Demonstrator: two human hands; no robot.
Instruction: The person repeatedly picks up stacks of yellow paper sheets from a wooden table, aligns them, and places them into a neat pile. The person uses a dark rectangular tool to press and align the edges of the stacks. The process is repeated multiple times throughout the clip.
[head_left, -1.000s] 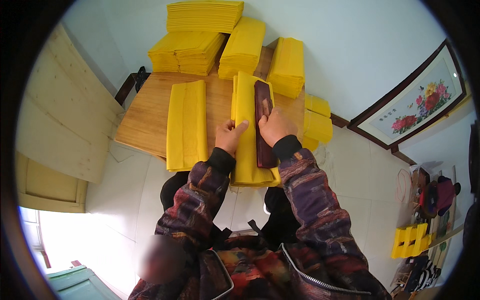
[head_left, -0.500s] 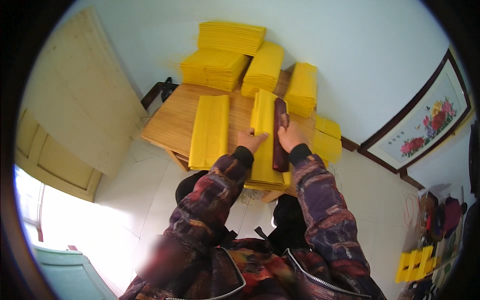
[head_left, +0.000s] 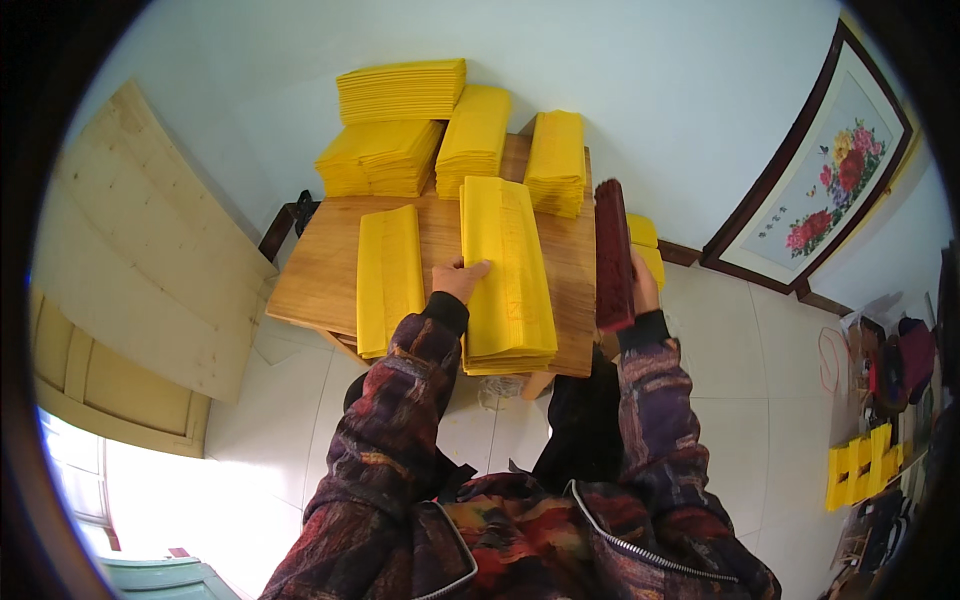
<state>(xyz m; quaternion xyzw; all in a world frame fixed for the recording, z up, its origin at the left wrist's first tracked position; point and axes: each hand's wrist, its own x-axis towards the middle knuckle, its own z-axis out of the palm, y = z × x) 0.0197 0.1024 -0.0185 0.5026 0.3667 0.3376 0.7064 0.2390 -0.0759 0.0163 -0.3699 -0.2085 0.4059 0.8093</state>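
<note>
In my right hand (head_left: 645,284) is a long, narrow, dark red block (head_left: 614,255), held up past the table's right edge. Its broad face, which looks rough, is turned to the left. My left hand (head_left: 460,277) grips the left edge of a thick stack of folded yellow paper (head_left: 508,270), thumb on top. That stack lies lengthwise at the table's front, and faint marks run down its top sheet. To the left of my left hand lies a thinner yellow paper stack (head_left: 390,280). My right fingers are partly hidden behind the block.
Several taller yellow paper piles (head_left: 375,160) stand along the back of the wooden table (head_left: 320,255), against the wall. More yellow bundles (head_left: 645,245) sit beyond its right side. A framed flower picture (head_left: 820,180) leans at right. Wooden boards (head_left: 140,240) lean at left.
The dark red block has come off the top of the middle stack and moved right with my right hand, tilting onto its side. My left hand stays at the stack's left edge. The view has shifted.
</note>
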